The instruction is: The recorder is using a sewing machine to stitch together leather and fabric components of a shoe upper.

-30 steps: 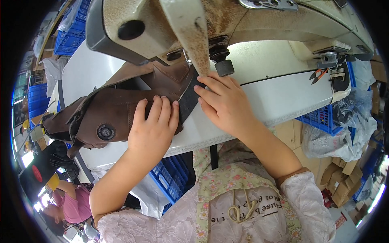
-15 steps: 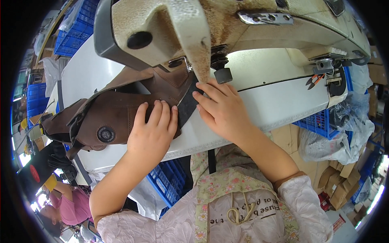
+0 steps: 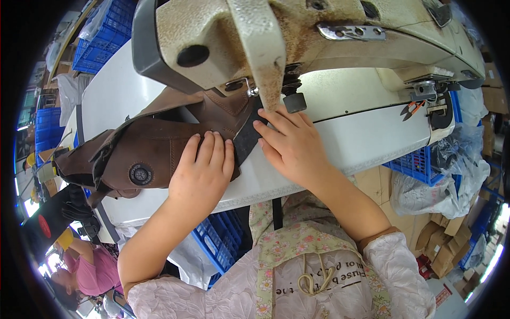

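While the left hand [image 3: 201, 173] is lying palm down on the brown leather piece [image 3: 154, 146], left of the frame's centre, the right hand [image 3: 293, 146], apart from it, fingers spread, is touching the dark strip [image 3: 246, 139] along the leather's right edge, below the sewing machine [image 3: 204, 24]; left thumb hidden, cannot tell if pinching. Risk: fingers slipping toward the tapered lever [image 3: 264, 64] and getting nipped; bulky left end dragging the strip askew

A pale green apron [image 3: 297, 242] (pink-flowered) overlies a whitish, leaf-textured top [image 3: 401, 271].
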A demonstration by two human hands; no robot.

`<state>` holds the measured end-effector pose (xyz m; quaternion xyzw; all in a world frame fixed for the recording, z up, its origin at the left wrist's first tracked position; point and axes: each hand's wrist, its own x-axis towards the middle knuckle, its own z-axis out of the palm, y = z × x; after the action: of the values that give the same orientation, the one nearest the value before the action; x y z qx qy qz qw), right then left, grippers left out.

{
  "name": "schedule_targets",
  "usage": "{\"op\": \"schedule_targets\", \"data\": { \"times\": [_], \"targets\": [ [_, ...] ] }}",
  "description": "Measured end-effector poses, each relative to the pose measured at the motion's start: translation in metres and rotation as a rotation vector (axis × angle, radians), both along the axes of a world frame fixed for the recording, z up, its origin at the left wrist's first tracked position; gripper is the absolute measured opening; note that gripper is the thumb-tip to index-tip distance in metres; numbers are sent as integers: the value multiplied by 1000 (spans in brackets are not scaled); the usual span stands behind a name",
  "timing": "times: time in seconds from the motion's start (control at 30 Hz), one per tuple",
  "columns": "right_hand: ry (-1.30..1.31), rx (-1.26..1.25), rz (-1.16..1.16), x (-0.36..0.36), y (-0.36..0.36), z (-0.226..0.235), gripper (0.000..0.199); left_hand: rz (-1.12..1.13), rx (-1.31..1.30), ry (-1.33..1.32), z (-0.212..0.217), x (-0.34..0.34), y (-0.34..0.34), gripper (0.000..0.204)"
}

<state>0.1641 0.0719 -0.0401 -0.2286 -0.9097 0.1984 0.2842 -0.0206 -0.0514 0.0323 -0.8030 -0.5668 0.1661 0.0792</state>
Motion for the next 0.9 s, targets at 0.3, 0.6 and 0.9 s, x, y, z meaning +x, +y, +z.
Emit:
{"op": "schedule_targets", "data": {
  "times": [0.3,0.6,0.9],
  "targets": [
    [-10,-35,-35,-4,5,3,29,-55,63,13,-5,4,11,47],
    [-3,-52,-21,-3,13,6,27,29,106,0,-10,25,16,42],
    [-32,-44,30,5,9,5,27,57,136,11,-14,38,19,36]
  ]
}}
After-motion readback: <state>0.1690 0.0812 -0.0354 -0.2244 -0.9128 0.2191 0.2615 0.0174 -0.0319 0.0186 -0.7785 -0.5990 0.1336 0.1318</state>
